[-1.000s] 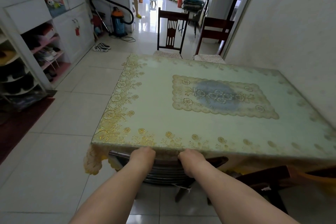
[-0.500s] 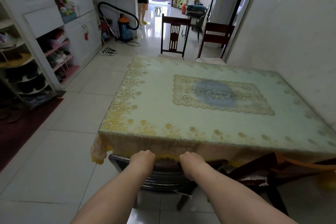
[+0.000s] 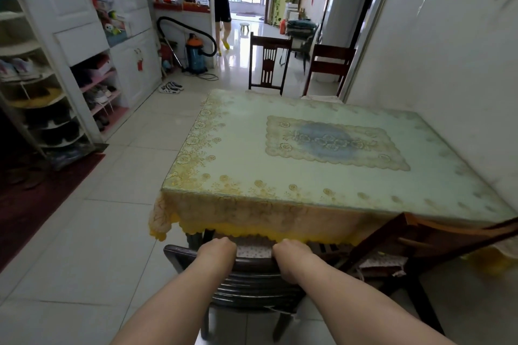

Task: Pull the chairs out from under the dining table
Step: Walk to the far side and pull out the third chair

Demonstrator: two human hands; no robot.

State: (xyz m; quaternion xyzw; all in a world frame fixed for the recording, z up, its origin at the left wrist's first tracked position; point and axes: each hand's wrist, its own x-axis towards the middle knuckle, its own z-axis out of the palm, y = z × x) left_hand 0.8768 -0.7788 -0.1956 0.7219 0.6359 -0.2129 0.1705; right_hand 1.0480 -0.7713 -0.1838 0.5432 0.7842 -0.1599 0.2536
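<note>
Nearest, at 6 o'clock: left hand point(image 3: 217, 251) and right hand point(image 3: 291, 253), both curled over the top rail of a dark wooden chair point(image 3: 252, 283), gripping it side by side, knuckles up, fingertips hidden behind the rail. Chair seat with patterned cushion just showing under the yellow fringe of the tablecloth point(image 3: 252, 221), backrest standing out beyond the table edge.

At 4 o'clock, a second chair point(image 3: 420, 244), tilted, its back rail touching the table edge, seat partly under the dining table point(image 3: 322, 176).

At centre, covering the table top, a pale cloth with gold floral border and a blue-and-gold lace mat point(image 3: 333, 143). No readable print on either.

At 12 o'clock beyond the far edge, two more dark chairs: far left chair point(image 3: 267, 64) and far right chair point(image 3: 329, 67), seats against the table.

At 11 o'clock on the tiled floor, a pair of shoes point(image 3: 171, 87), then a blue and orange vacuum cleaner point(image 3: 196, 56) with black hose; no brand legible. At 9 o'clock, shoe shelves point(image 3: 42, 109).

Farthest, at 12 o'clock, a person point(image 3: 222, 3) standing in the hallway. Red hangings on the wall there too blurred to read.
</note>
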